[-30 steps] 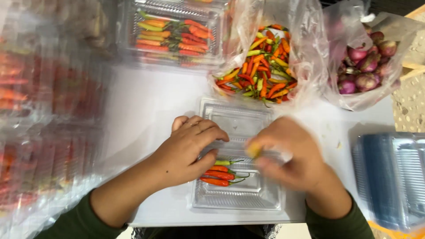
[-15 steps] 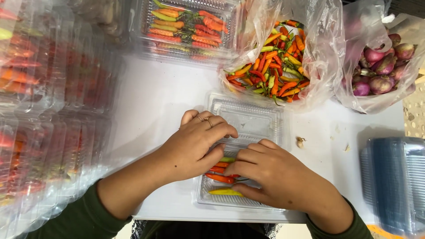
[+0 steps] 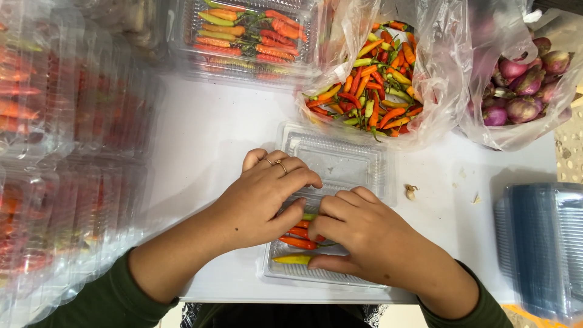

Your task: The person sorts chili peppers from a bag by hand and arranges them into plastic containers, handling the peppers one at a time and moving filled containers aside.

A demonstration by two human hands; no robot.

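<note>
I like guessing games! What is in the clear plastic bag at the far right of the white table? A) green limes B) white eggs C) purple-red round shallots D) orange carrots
C: the clear plastic bag at the far right holds purple-red round shallots, while the other clear plastic bag beside it holds small mixed-colour chillies.

— What can't we see? Our left hand [image 3: 261,200] and right hand [image 3: 370,240] cover most chillies [image 3: 297,242] in the clear tray [image 3: 340,158].

— And the stacked packs [image 3: 54,152] at left blur, cut by the edge.
</note>
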